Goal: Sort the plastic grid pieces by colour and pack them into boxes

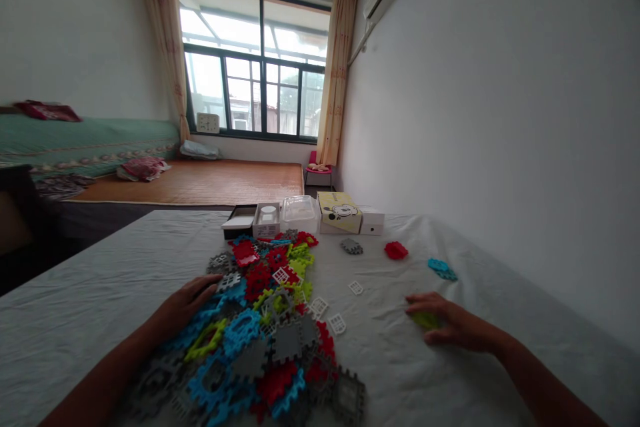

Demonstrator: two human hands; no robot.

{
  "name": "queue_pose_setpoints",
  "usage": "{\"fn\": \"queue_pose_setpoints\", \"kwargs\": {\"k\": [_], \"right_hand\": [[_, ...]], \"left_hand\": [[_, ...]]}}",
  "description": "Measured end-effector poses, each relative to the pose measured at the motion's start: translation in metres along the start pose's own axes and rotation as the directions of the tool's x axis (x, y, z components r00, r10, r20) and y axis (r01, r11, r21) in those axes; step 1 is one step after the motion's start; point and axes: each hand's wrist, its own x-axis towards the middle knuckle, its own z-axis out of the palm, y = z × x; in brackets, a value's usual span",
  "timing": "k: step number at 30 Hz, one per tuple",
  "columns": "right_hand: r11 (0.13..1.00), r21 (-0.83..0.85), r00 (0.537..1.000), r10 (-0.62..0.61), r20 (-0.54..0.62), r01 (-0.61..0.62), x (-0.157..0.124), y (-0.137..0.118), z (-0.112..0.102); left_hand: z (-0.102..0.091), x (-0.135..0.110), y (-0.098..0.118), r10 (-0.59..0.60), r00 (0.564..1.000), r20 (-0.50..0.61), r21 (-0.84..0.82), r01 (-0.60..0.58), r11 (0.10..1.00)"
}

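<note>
A heap of interlocking plastic building panels (245, 327) in red, blue, yellow-green and grey spreads over the cloth. My left hand (193, 300) rests on the heap's left side, fingers stretched out beside a light grey lattice panel (231, 281). To the right, my right hand (450, 320) has its thumb and fingers around a yellow-green panel (425, 319) low on the cloth, partly covered by the hand. Beyond it lie a blue panel stack (442, 269), a red panel (396, 251) and a grey panel (352, 246). Small white window pieces (338, 323) lie between the hands.
Along the far table edge stand a black box (239, 221), a small open box (267, 220), a clear plastic container (300, 213), a yellow box (340, 212) and a white box (373, 221). A wall (500, 113) runs along the right; a bed (220, 180) stands beyond.
</note>
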Motion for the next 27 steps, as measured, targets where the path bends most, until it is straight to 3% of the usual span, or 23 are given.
{"fn": "queue_pose_setpoints", "kwargs": {"k": [3, 6, 8, 10, 12, 14, 17, 20, 24, 27], "right_hand": [[0.996, 0.006, 0.989, 0.089, -0.120, -0.089, -0.009, 0.008, 0.005], [0.966, -0.008, 0.933, 0.247, -0.262, -0.258, 0.000, 0.033, -0.002], [0.954, -0.027, 0.899, 0.272, -0.344, -0.299, 0.013, 0.037, -0.011], [0.963, -0.015, 0.865, 0.237, -0.443, -0.271, 0.032, 0.022, -0.022], [0.979, 0.073, 0.837, 0.199, -0.510, -0.189, 0.056, -0.012, -0.029], [0.975, 0.209, 0.865, 0.164, -0.474, -0.071, 0.081, -0.056, -0.028], [0.948, 0.305, 0.952, 0.008, -0.305, 0.090, 0.118, -0.117, -0.006], [0.942, 0.253, 0.960, -0.164, -0.229, 0.221, 0.147, -0.149, 0.037], [0.953, 0.176, 0.920, -0.175, -0.351, 0.248, 0.174, -0.148, 0.095], [0.960, 0.078, 0.889, -0.218, -0.402, 0.270, 0.186, -0.142, 0.117]], "left_hand": [[0.000, 0.000, 0.001, 0.000, 1.000, -0.006, -0.007, 0.000, 1.000], [-0.001, 0.000, 0.004, 0.001, 1.000, -0.006, -0.023, -0.001, 1.000], [-0.002, 0.000, 0.006, 0.000, 1.000, 0.004, -0.033, 0.000, 0.999], [-0.003, -0.001, 0.008, -0.004, 1.000, 0.012, -0.042, 0.005, 0.999], [-0.004, -0.001, 0.011, -0.016, 1.000, 0.011, -0.053, 0.016, 0.998], [-0.005, -0.003, 0.014, -0.022, 1.000, 0.009, -0.075, 0.022, 0.997], [-0.007, -0.006, 0.018, -0.038, 0.999, 0.011, -0.113, 0.039, 0.993], [-0.008, -0.008, 0.022, -0.062, 0.998, 0.016, -0.140, 0.063, 0.988], [-0.008, -0.010, 0.025, -0.070, 0.997, 0.016, -0.163, 0.072, 0.984], [-0.008, -0.009, 0.026, -0.084, 0.996, 0.016, -0.166, 0.085, 0.982]]}}
